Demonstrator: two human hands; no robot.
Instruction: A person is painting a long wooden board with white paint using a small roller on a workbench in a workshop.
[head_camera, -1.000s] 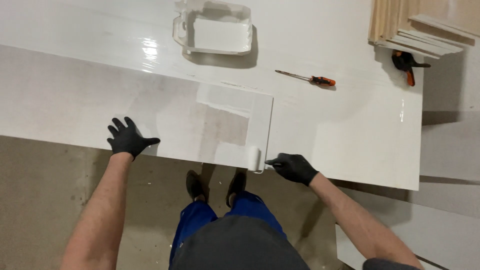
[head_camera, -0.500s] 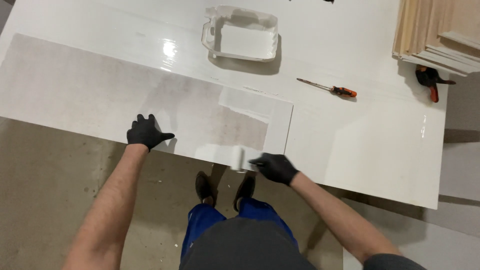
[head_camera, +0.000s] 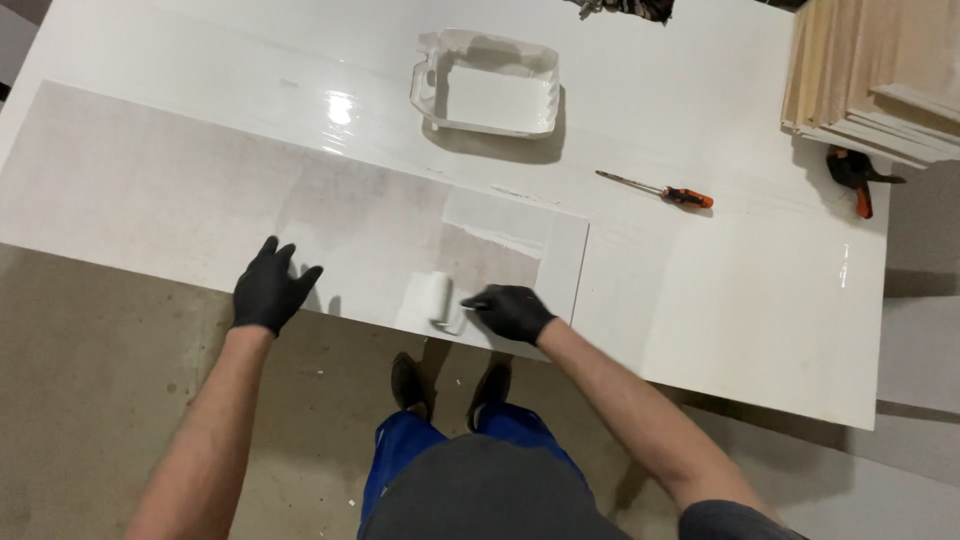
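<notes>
A long pale board (head_camera: 180, 190) lies on a glossy white table (head_camera: 760, 290), its right end coated in wet white paint. My right hand (head_camera: 512, 311), in a black glove, grips the handle of a small white paint roller (head_camera: 432, 299) that rests on the board near its front edge. My left hand (head_camera: 268, 287), also in a black glove, lies flat with fingers spread on the board's front edge, left of the roller.
A white paint tray (head_camera: 488, 84) sits at the back of the table. An orange-handled screwdriver (head_camera: 660, 189) lies to its right. Stacked wooden boards (head_camera: 880, 70) and an orange-black clamp (head_camera: 858, 176) are at the far right. Concrete floor lies below the table edge.
The roller has moved left along the board's front edge with my right hand. My left hand stays flat on the board.
</notes>
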